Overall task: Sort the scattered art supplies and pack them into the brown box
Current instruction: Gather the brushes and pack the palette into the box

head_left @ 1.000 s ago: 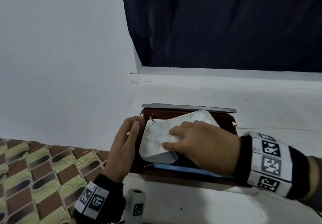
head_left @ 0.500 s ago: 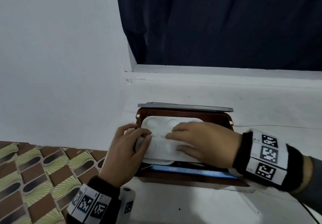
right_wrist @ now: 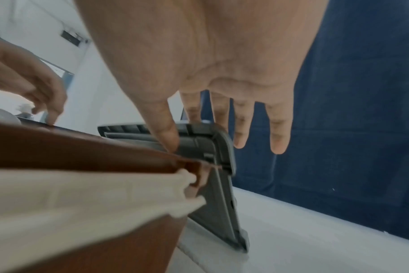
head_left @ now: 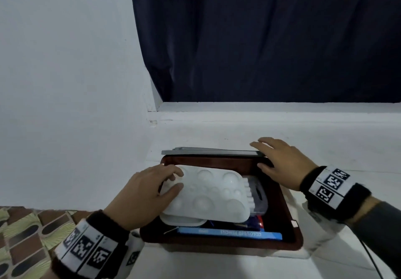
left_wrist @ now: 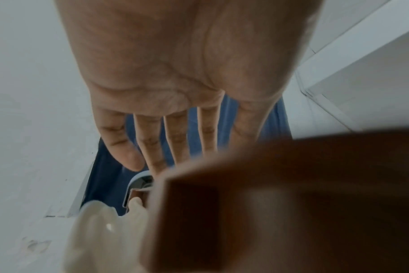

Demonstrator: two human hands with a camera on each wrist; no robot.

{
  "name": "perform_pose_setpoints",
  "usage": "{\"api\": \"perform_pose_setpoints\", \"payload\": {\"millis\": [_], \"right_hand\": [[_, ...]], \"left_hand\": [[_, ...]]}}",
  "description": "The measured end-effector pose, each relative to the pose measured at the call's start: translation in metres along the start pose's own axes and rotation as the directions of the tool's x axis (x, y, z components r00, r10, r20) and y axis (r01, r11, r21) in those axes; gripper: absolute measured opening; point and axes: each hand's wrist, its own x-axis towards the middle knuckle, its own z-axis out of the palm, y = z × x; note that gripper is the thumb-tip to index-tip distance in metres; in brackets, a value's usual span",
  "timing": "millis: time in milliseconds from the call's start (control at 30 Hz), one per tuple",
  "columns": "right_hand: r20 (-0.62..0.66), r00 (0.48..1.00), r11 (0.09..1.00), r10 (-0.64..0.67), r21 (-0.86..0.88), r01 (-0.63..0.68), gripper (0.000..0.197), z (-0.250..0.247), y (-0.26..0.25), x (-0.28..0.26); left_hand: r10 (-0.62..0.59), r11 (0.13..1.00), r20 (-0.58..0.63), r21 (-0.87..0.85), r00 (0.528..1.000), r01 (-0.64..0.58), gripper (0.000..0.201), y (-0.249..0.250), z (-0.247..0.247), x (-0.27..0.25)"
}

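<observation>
Inside brown box: white palette, topmost, steadied at its 9 o'clock by left hand, fingers flat. Right hand, fingers released, touches grey lid at 12 o'clock, probably for closing.

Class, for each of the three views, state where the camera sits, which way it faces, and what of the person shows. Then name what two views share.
Head: worn on the head, facing forward and down at the brown box, paint palette, left hand and right hand.
Left wrist: looks along the left palm at the box wall.
Right wrist: looks along the right hand toward the grey lid.
Shared: head and right wrist both show the lid.
</observation>
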Motion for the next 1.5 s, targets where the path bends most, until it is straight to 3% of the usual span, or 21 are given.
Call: {"api": "perform_pose_setpoints", "payload": {"millis": [133,267,367,533,633,767,833,967,1067,1167,1333,1500], "right_hand": [[-0.006,1.000,0.991,0.004,0.133,-0.003,0.032,0.010,0.003,0.004],[-0.138,0.990,0.969,0.033,0.248,0.002,0.021,0.011,0.000,0.003],[-0.202,0.979,0.965,0.021,0.261,0.033,0.021,0.012,-0.005,-0.006],[-0.368,0.929,0.954,-0.036,0.263,0.141,0.031,0.018,-0.017,-0.026],[-0.413,0.910,0.940,-0.042,0.294,0.177,0.034,0.022,-0.017,-0.033],[-0.450,0.892,0.930,-0.036,0.311,0.194,0.035,0.024,-0.018,-0.042],[-0.452,0.889,0.910,-0.071,0.335,0.242,0.039,0.026,-0.016,-0.046],[-0.356,0.934,0.904,-0.045,0.383,0.190,0.026,0.031,-0.010,-0.057],[-0.283,0.959,0.882,-0.027,0.444,0.156,0.021,0.034,-0.011,-0.069],[-0.291,0.957,0.849,-0.006,0.504,0.159,0.021,0.034,-0.012,-0.078],[-0.211,0.971,0.750,0.113,0.659,0.057,0.024,0.022,-0.023,-0.089],[-0.300,0.941,0.817,0.160,0.575,0.044,0.024,0.030,-0.038,-0.085]], "left_hand": [[0.026,1.000,0.019,0.001,0.999,-0.026,0.028,-0.006,-0.004,-0.008],[0.031,0.998,-0.042,-0.045,0.999,-0.032,0.026,-0.010,-0.023,-0.008],[-0.006,1.000,-0.088,-0.025,0.996,0.003,0.035,-0.021,-0.034,0.001],[0.024,0.996,0.129,0.081,0.991,-0.035,0.057,-0.038,-0.027,0.019],[0.043,0.995,0.179,0.076,0.983,-0.057,0.065,-0.046,-0.021,0.028],[0.032,0.996,0.158,0.074,0.987,-0.044,0.042,-0.054,-0.012,0.039],[0.025,0.997,0.147,0.070,0.989,-0.036,0.035,-0.053,-0.009,0.046],[0.072,0.978,0.224,0.176,0.972,-0.113,0.057,-0.057,-0.011,0.058],[0.085,0.976,0.183,0.183,0.979,-0.119,0.046,-0.062,-0.013,0.058],[0.098,0.975,0.171,0.179,0.981,-0.128,0.041,-0.058,-0.016,0.046],[0.131,0.988,0.157,0.059,0.979,-0.141,0.026,-0.053,-0.019,0.006],[0.155,0.988,0.112,-0.001,0.982,-0.156,0.024,-0.037,-0.014,-0.030]]}}
